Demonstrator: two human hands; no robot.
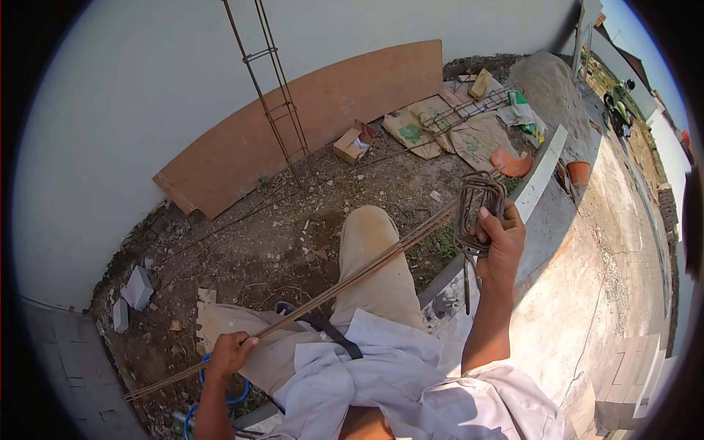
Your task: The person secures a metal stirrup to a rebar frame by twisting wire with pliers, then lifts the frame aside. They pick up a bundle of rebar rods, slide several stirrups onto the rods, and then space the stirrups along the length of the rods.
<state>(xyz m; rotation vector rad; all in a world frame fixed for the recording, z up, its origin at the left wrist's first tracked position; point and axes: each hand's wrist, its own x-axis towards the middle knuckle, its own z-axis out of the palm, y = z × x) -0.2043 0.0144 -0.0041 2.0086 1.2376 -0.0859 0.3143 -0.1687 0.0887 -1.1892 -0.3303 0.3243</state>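
the bundle of bent rust-brown wire rectangles (479,196) is fully shaped, each a closed-looking loop, and the loops are gathered in one stack. the long thin rust-brown steel rods (345,282) lie together as a loose bunch, with no loops spaced along the stretch between the hands; whether their far ends pass into the stack, i cannot tell. a tall, narrow cage of brown steel bars (281,110), with cross-ties fixed at intervals, stands by the white wall (132,95); another low steel lattice (469,110) lies over the crumpled tan paper sacks (480,143).

the left hand (231,353) is closed in a fist around the rods, low by the left thigh, its forearm rising from the bottom edge. the rods slant across the lap and over the right knee in dusty beige trousers (372,242). the right hand (501,238) is raised out to the right, forearm nearly upright, fingers clenched about the stack and thumb pressed over its near side. a slim dark metal tool (467,286) hangs just below the stack.
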